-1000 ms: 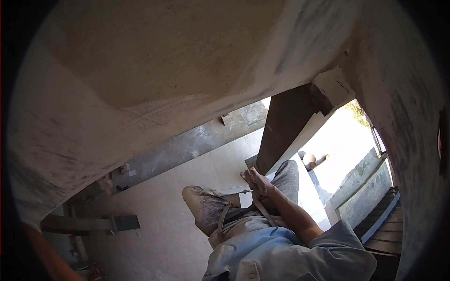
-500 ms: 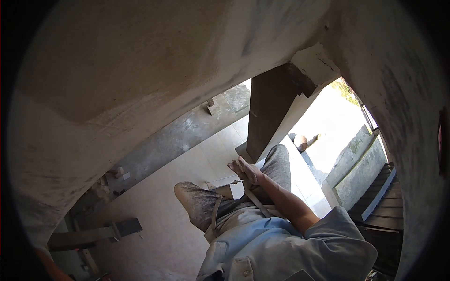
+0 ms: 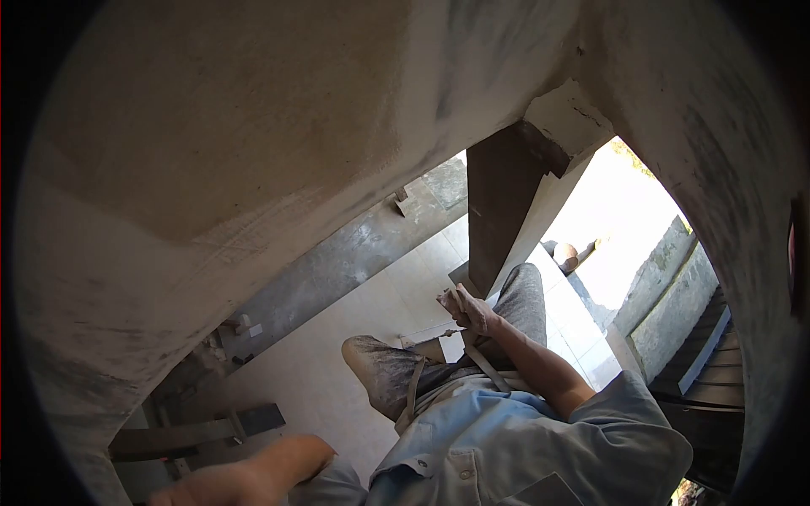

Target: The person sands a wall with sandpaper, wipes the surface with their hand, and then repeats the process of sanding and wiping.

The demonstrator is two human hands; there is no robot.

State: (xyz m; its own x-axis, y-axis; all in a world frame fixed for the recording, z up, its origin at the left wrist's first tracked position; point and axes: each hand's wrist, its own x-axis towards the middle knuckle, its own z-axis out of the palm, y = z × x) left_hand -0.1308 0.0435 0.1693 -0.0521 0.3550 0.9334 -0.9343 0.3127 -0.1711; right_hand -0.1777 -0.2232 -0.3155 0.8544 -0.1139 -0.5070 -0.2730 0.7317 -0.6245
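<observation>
My right hand (image 3: pixel 469 310) is above my lap, between my knees. Its fingers are coated in pale dust or plaster and bent close together; whatever they hold, if anything, I cannot make out. Just below it are a thin cord or rod (image 3: pixel 450 333) and a hanging strap (image 3: pixel 487 364) at my waist. My left hand (image 3: pixel 207 487) is low at the left, partly cut off by the frame's lower edge, its fingers hidden. My dusty trousers (image 3: pixel 523 308) and blue-grey shirt (image 3: pixel 498 438) show below. Overhead, a plastered surface (image 3: pixel 253 126) slants close to me.
A dark beam or panel (image 3: pixel 502 207) stands beyond my right hand, meeting a chipped plaster corner (image 3: pixel 569 118). Far below lies a pale tiled floor (image 3: pixel 329 371). Roof slats (image 3: pixel 713 363) are at the right, near a concrete ledge (image 3: pixel 666 295). A round object (image 3: pixel 565 256) sits in the sunlight.
My left forearm and hand have come further into view at the lower left. My right hand keeps nearly the same pose over my lap, while the whole view has shifted slightly.
</observation>
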